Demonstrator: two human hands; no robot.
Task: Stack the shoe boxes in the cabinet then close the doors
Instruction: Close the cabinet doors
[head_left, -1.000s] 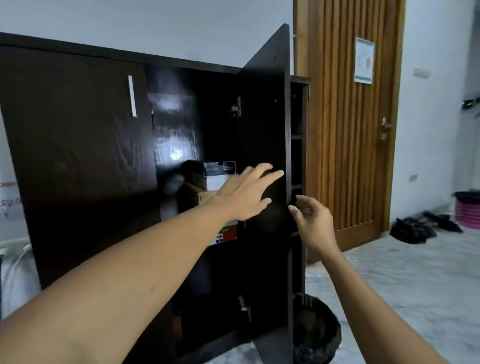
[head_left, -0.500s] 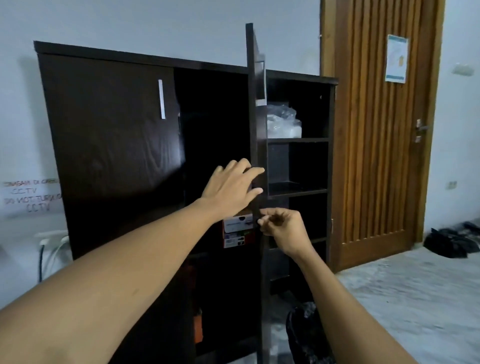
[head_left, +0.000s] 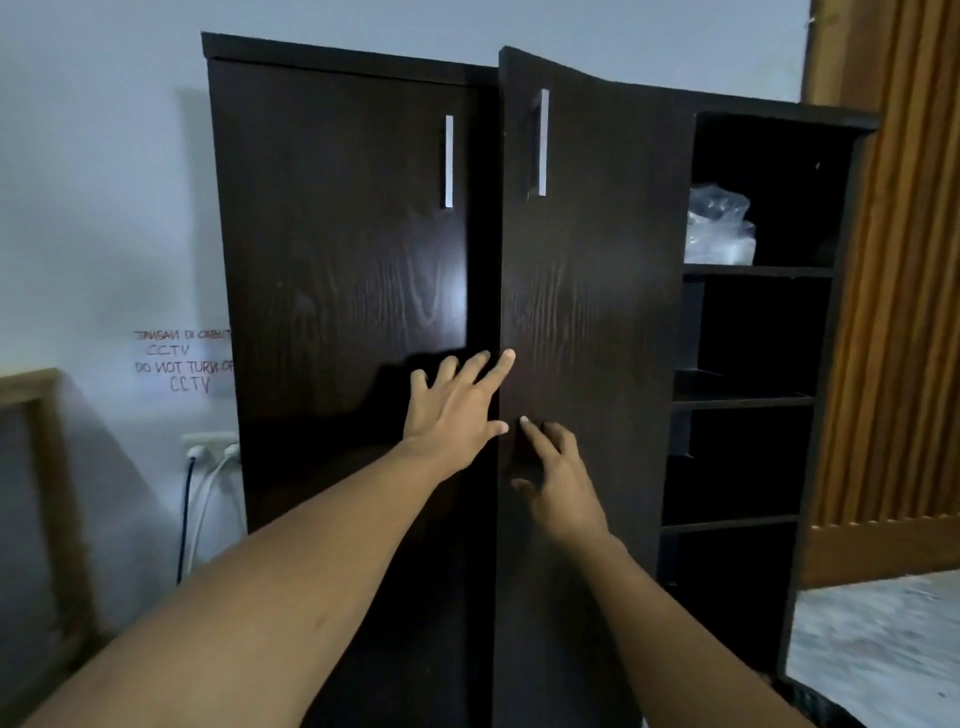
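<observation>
Right door (head_left: 597, 322) now swung most of the way round from edge-on 0.5 s ago; outer face toward the camera, free edge standing proud of the cabinet (head_left: 337, 57) front, gap not yet shut. Left door (head_left: 343, 291) flat and closed, at 9 o'clock from the right door. Shoe boxes no longer visible: seen 1 s ago inside the opening, now hidden behind the 2 door panels, so stacking judged complete but not confirmable from this view.

Left hand (head_left: 454, 410): fingers spread, flat, empty, lying across the seam with the fingertips reaching the right door's free edge; whether palm presses the left door or only hovers cannot be told. Right hand (head_left: 558, 478): fingers loosely splayed, empty, lying on or just off the right door face at 5 o'clock from the left hand, index finger extended toward 11 o'clock. No grip on either handle (head_left: 542, 143); both handles well above the hands, at 12 o'clock.

Open shelf bay (head_left: 753, 400) at 3 o'clock from the right door, doorless, holding a clear plastic bag (head_left: 719, 228) on the top shelf.

Task status: final step in progress. Remaining: push right door home until flush with left door. Risk: left fingertips sit at the closing edge; pinch likely unless withdrawn before final push.
</observation>
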